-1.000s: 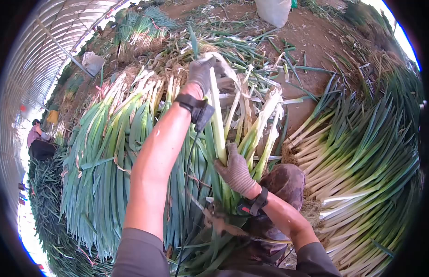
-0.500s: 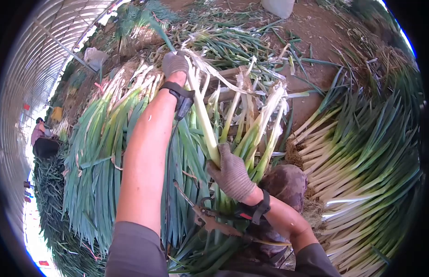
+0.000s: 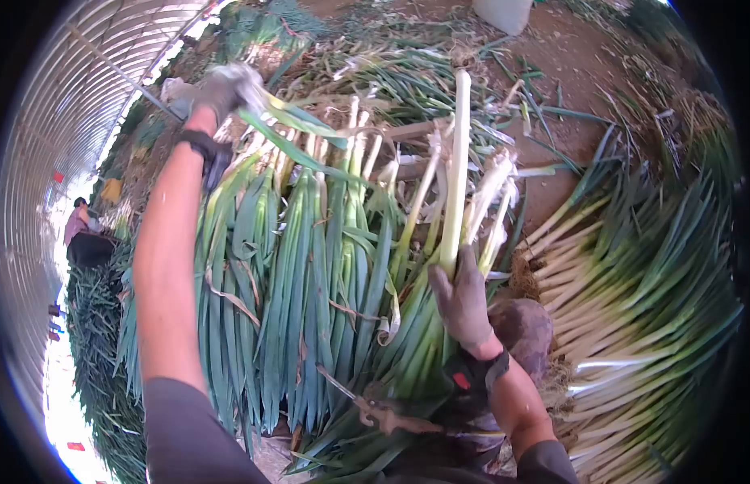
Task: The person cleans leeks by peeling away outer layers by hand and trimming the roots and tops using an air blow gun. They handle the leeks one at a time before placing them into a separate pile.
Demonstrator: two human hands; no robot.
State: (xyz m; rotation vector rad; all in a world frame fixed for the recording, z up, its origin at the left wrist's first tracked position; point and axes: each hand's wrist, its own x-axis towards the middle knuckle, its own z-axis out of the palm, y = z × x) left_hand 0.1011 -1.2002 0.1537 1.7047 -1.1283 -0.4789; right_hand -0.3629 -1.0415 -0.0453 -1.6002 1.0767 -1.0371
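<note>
My right hand, in a grey glove, grips a large green onion between thumb and fingers. Its peeled white stem points up, roots at the top, and its leaves hang below the hand. My gloved left hand is out to the upper left, blurred by motion, closed around stripped outer leaves; a long green strip trails from it to the right. Beneath and between my arms lies a row of green onions, roots away from me. Several withered-skinned stalks stand beside the held one.
A tool with a metal nozzle lies across my lap. At right is a large pile of green onions. Leaf scraps cover the ground ahead, near a white container. Another person sits at far left.
My left hand has swung up and left away from the green onion, pulling outer leaves off with it. My right hand has shifted right, and the stem now stands more upright.
</note>
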